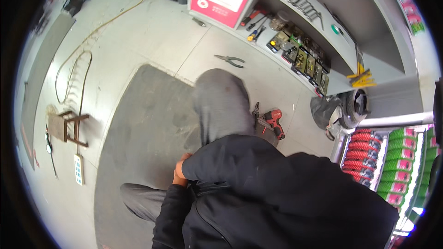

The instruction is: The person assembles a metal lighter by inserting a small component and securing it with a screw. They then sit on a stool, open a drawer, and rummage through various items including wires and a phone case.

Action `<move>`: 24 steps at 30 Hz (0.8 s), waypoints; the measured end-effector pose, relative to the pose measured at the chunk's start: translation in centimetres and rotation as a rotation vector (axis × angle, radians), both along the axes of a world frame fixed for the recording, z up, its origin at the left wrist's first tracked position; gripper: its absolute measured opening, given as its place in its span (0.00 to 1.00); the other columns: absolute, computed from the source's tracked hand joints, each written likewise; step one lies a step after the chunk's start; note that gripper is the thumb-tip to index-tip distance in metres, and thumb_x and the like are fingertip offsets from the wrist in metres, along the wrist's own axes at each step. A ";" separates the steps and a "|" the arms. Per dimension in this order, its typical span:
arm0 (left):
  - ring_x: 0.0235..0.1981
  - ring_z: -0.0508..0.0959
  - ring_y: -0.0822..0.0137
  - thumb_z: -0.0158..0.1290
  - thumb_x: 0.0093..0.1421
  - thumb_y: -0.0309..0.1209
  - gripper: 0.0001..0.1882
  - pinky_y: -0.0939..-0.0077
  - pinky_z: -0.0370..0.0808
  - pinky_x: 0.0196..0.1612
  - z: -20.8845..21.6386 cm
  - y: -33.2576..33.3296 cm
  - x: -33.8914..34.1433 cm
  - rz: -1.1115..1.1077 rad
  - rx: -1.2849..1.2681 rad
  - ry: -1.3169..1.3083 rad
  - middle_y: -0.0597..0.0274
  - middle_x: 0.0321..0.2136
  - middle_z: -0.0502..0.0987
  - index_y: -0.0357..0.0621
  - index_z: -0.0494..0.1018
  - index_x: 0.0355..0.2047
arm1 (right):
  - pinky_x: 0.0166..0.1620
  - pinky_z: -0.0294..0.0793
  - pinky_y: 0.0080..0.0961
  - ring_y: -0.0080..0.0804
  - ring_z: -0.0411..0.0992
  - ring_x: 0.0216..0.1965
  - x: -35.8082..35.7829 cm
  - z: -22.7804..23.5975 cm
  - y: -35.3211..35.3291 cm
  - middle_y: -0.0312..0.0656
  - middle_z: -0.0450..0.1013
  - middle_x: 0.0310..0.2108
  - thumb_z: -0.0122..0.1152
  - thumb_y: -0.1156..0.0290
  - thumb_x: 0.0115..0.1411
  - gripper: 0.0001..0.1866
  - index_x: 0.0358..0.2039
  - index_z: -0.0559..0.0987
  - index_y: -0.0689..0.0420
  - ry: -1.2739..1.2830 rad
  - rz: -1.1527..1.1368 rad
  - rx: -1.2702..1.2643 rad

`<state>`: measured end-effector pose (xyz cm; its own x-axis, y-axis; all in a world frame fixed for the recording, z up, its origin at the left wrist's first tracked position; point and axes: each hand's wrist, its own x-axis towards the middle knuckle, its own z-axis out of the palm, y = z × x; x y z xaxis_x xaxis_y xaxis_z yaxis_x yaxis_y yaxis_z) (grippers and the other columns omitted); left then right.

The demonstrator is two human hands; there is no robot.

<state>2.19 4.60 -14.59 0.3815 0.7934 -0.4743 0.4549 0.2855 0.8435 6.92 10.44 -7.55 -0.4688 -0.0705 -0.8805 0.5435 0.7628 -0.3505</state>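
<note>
- Hands [181,171] are the only thing busy right now: both tucked together just below the bent knee [220,106], at the cuffs of the black jacket sleeves [230,161], probably resting there while the person crouches.
- Can't split left from right; only a bit of skin shows, and the fingers are hidden, so I can't tell if they're apart, together, or clamped on anything.
- Both forearms fold in close across the body, elbows bent, nothing reaching out.
- Nearest tool is a red cordless drill [275,121] on the floor just beside the leg, untouched.
- Pliers [230,60] lie further out on the pale floor, near a low shelf [295,50] lined with small boxes and hand tools.
- A dark floor mat [143,129] sits under the person; a small wooden stool [69,127] stands well apart on the left.
</note>
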 end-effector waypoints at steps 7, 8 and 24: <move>0.43 0.84 0.52 0.53 0.65 0.33 0.15 0.68 0.78 0.45 3.3 -1.6 0.8 -0.333 0.206 0.575 0.54 0.46 0.83 0.46 0.76 0.51 | 0.43 0.75 0.43 0.45 0.81 0.37 5.9 4.8 -0.8 0.50 0.83 0.34 0.58 0.67 0.57 0.13 0.32 0.87 0.60 0.463 0.020 0.423; 0.43 0.83 0.51 0.54 0.65 0.33 0.15 0.68 0.78 0.45 3.3 -0.7 0.4 -0.396 0.186 0.667 0.54 0.47 0.83 0.47 0.76 0.51 | 0.42 0.75 0.43 0.45 0.82 0.37 7.6 5.7 -1.1 0.50 0.83 0.33 0.58 0.67 0.56 0.13 0.31 0.87 0.60 0.506 0.003 0.486; 0.38 0.81 0.67 0.51 0.74 0.35 0.15 0.70 0.77 0.42 31.0 4.4 6.8 0.342 0.394 0.500 0.55 0.38 0.83 0.32 0.79 0.46 | 0.29 0.70 0.27 0.27 0.71 0.30 12.2 9.7 -0.7 0.37 0.72 0.30 0.60 0.63 0.67 0.12 0.44 0.74 0.56 0.856 -1.780 -1.229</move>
